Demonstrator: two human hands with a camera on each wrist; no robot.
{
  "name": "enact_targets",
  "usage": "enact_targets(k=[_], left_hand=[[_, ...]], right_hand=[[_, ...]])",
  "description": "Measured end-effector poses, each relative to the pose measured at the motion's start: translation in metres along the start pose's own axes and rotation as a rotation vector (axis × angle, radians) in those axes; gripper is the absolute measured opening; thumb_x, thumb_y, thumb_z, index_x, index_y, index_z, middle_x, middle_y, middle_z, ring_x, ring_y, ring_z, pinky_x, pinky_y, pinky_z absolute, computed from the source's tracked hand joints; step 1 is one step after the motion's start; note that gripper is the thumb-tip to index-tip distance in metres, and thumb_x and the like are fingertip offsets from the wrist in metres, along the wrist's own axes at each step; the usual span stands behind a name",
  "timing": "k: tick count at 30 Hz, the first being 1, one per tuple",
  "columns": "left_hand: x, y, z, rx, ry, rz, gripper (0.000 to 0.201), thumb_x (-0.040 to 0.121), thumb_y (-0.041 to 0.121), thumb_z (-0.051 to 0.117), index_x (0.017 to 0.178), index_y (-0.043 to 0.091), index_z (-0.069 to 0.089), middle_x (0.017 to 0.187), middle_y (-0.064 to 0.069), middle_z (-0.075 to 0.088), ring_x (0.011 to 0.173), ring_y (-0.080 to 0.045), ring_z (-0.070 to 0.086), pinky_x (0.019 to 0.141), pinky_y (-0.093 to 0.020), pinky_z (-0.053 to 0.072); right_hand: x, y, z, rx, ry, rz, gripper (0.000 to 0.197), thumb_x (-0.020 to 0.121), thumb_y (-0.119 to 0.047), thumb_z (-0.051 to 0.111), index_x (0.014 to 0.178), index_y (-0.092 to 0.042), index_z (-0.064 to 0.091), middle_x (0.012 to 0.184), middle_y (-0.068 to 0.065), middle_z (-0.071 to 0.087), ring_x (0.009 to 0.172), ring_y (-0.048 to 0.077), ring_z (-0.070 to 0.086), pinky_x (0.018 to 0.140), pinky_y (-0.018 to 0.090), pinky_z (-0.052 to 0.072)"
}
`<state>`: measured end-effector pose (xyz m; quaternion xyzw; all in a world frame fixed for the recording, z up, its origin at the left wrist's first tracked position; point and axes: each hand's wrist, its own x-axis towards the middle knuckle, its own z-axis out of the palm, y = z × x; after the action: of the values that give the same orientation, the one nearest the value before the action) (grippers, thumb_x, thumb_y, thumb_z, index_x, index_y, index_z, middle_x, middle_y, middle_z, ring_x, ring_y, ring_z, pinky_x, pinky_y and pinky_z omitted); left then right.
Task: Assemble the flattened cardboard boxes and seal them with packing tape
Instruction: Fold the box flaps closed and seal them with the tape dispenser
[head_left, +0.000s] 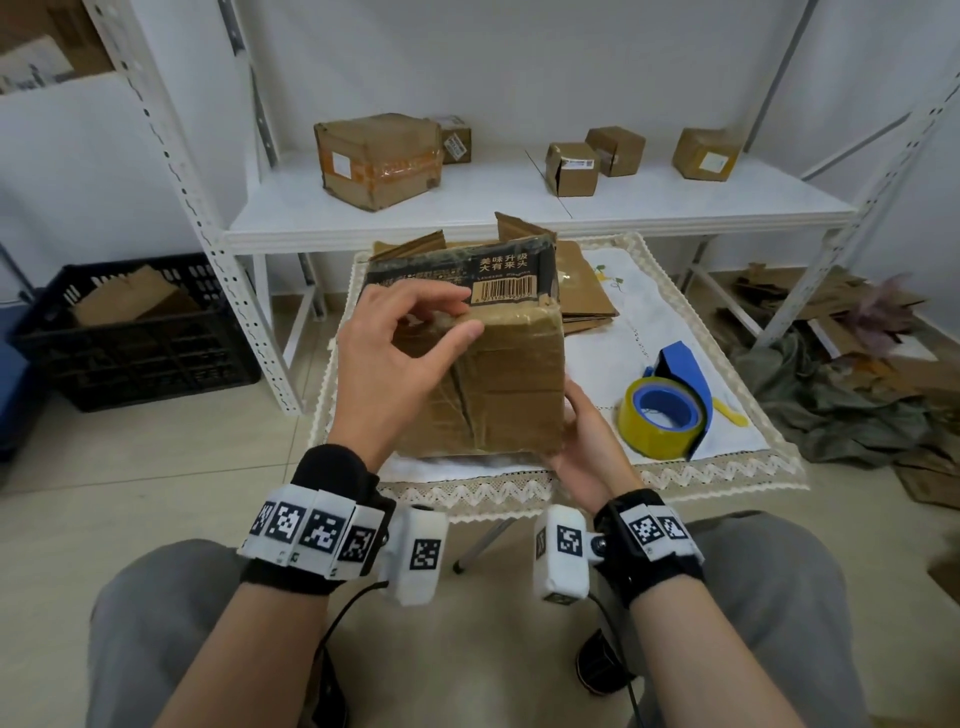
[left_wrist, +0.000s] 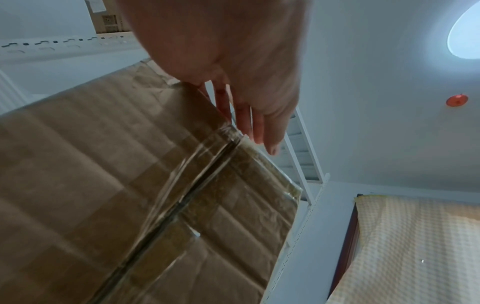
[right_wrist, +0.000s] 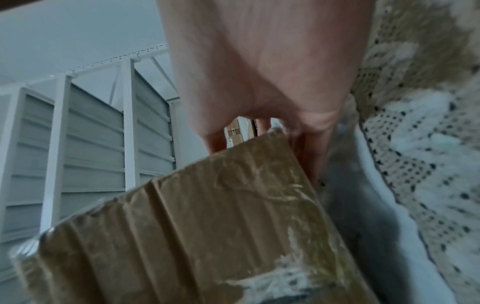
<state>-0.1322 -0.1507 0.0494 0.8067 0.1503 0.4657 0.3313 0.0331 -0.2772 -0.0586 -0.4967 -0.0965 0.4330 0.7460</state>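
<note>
My left hand (head_left: 400, 348) grip: thumb and finger pinch tape end at box (head_left: 498, 384) top edge. My right hand (head_left: 582, 447) cups corner at 5 o'clock, fingers hidden. Box on table (head_left: 727, 467). Press tape flat along seam, slowly. Tape roll (head_left: 662, 415) waits at 3 o'clock.

The right hand (head_left: 582, 441) has its fingers hidden behind the box (head_left: 498, 384), and the small labels on the shelf boxes (head_left: 571, 169) are too tiny to read.
</note>
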Motion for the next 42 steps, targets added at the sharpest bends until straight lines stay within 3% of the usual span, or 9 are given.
enact_targets(k=[2,5,10,17,22,27,34,38,42], left_hand=[[0.001,0.005,-0.002,-0.037,-0.003,-0.008,0.024,0.088,0.026,0.079,0.111,0.021,0.073,0.099,0.009,0.073,0.101,-0.015,0.062,0.087,-0.029,0.051],[0.004,0.013,-0.007,-0.083,-0.018,-0.005,0.024,0.092,0.02,0.075,0.115,0.019,0.071,0.1,0.009,0.074,0.102,-0.017,0.067,0.094,-0.038,0.053],[0.011,0.017,-0.005,-0.124,-0.115,-0.019,0.032,0.092,0.007,0.073,0.122,0.015,0.067,0.106,0.008,0.076,0.108,-0.007,0.07,0.105,-0.039,0.051],[0.01,-0.011,-0.008,0.063,-0.015,-0.433,0.094,0.065,0.073,0.078,0.143,0.033,0.044,0.15,0.003,0.038,0.139,-0.017,0.037,0.118,-0.042,0.033],[0.002,-0.025,-0.011,-0.105,0.074,-0.513,0.087,0.073,0.081,0.065,0.142,0.032,0.045,0.136,0.011,0.052,0.126,-0.011,0.053,0.11,-0.042,0.045],[0.005,-0.027,-0.017,-0.262,0.17,-0.388,0.051,0.093,0.046,0.07,0.137,0.028,0.053,0.131,0.012,0.056,0.111,0.015,0.053,0.091,-0.01,0.043],[0.004,-0.042,-0.014,-0.215,0.111,-0.432,0.025,0.094,0.047,0.066,0.115,0.034,0.061,0.132,-0.001,0.04,0.123,-0.014,0.052,0.106,-0.035,0.049],[-0.002,-0.037,-0.007,-0.401,-0.067,-0.633,0.055,0.084,0.076,0.055,0.12,0.034,0.06,0.139,0.002,0.049,0.124,-0.019,0.056,0.087,-0.037,0.054],[-0.007,-0.044,-0.003,-0.663,-0.19,-0.743,0.087,0.075,0.088,0.056,0.143,0.035,0.05,0.141,0.007,0.059,0.129,-0.019,0.058,0.102,-0.052,0.05]], right_hand=[[-0.003,-0.002,0.004,0.052,-0.003,0.013,0.047,0.105,-0.051,0.048,0.133,-0.018,0.067,0.132,0.015,0.068,0.125,0.032,0.064,0.103,0.054,0.052],[-0.009,-0.01,0.008,0.104,-0.027,0.012,0.047,0.105,-0.053,0.045,0.112,-0.022,0.08,0.123,0.01,0.073,0.112,0.026,0.07,0.095,0.049,0.053],[-0.012,-0.012,0.005,0.068,-0.042,0.026,0.052,0.106,-0.057,0.039,0.116,-0.023,0.077,0.123,0.012,0.073,0.113,0.028,0.07,0.103,0.055,0.049],[-0.013,-0.006,-0.005,-0.037,0.005,0.02,0.044,0.106,-0.053,0.04,0.136,-0.029,0.062,0.127,0.011,0.071,0.115,0.029,0.07,0.085,0.051,0.059],[-0.019,-0.016,0.001,-0.018,-0.008,-0.002,0.046,0.103,-0.053,0.043,0.094,-0.031,0.083,0.111,0.008,0.077,0.116,0.031,0.067,0.103,0.058,0.05],[-0.017,-0.026,-0.003,0.175,-0.011,-0.053,0.077,0.094,-0.073,0.043,0.146,-0.016,0.053,0.14,0.02,0.061,0.131,0.038,0.058,0.115,0.058,0.038],[-0.017,-0.045,-0.004,0.256,-0.097,-0.174,0.086,0.091,-0.079,0.034,0.151,-0.019,0.047,0.145,0.012,0.059,0.137,0.035,0.053,0.117,0.062,0.032],[-0.018,-0.051,-0.003,0.117,-0.026,-0.275,0.061,0.1,-0.058,0.048,0.142,-0.015,0.058,0.135,0.008,0.064,0.135,0.029,0.052,0.113,0.049,0.04],[-0.019,-0.052,-0.001,-0.034,-0.048,-0.306,0.056,0.094,-0.046,0.054,0.14,-0.015,0.057,0.128,0.007,0.064,0.123,0.026,0.051,0.096,0.042,0.042]])
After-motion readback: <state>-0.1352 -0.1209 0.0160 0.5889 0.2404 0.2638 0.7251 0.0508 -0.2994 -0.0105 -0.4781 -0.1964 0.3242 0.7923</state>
